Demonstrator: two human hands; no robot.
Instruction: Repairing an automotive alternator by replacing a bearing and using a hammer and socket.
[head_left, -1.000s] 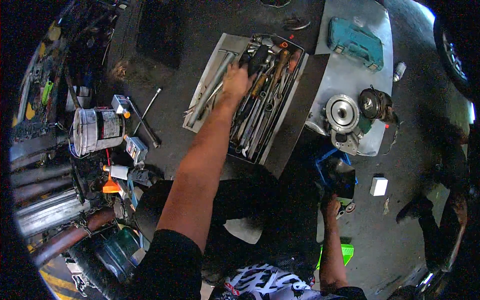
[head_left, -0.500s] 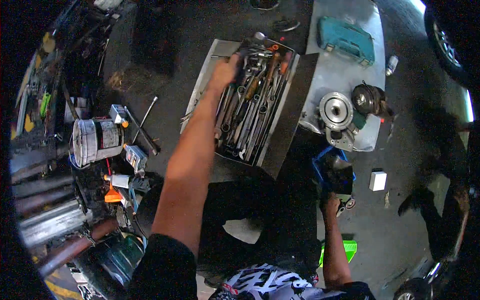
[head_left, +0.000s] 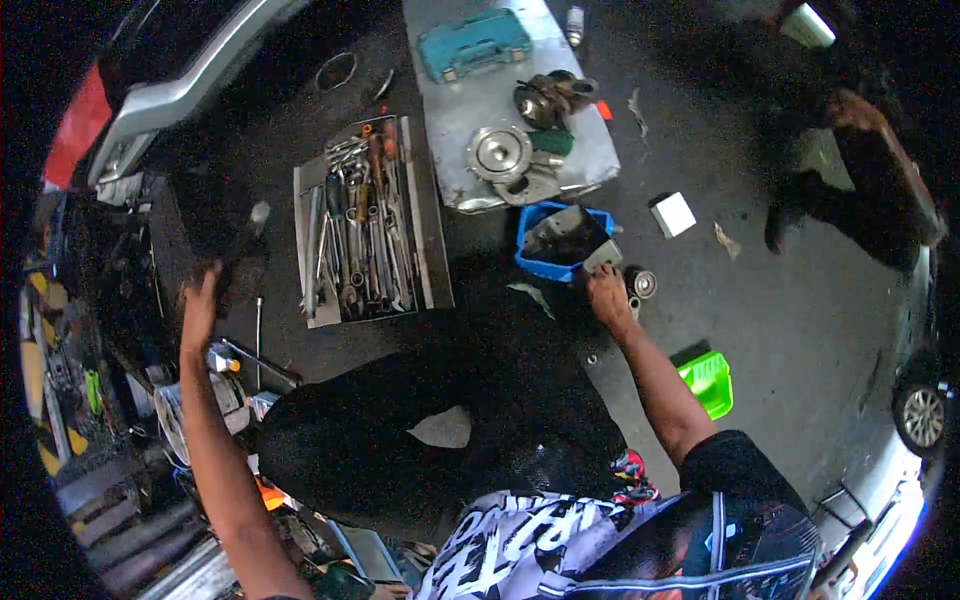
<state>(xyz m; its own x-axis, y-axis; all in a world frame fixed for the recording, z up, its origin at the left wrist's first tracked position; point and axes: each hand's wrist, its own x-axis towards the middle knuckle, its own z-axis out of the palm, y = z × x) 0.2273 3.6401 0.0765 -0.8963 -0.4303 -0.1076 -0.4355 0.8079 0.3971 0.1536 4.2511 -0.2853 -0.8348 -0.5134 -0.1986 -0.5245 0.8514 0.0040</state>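
My left hand [head_left: 203, 295] reaches out at the left with its fingers apart. Just beyond its fingertips is a blurred hammer-like tool [head_left: 258, 220] with a pale round end; it looks separate from the hand. At the right, my right hand [head_left: 608, 297] has its fingers closed at the edge of a dark flat plate [head_left: 560, 238], which lies tilted over a blue plastic bin [head_left: 522, 262]. A grey tab shows by its fingertips. Small round metal parts [head_left: 643, 284] sit beside that hand. Between my hands, an open metal toolbox [head_left: 432, 250] holds wrenches and screwdrivers.
A silvery bench top [head_left: 450, 120] carries a teal tool case [head_left: 475, 45], a round metal pulley-like part [head_left: 500, 152] and a dark mechanical part [head_left: 545, 100]. A white box [head_left: 673, 214] and a green tray [head_left: 708, 385] are at the right. At the far right is another person's arm [head_left: 880, 130].
My left hand has swung left from the toolbox with the hammer-like tool and its fingers have opened. My right hand stays at the bin and plate. The view has turned to the right.
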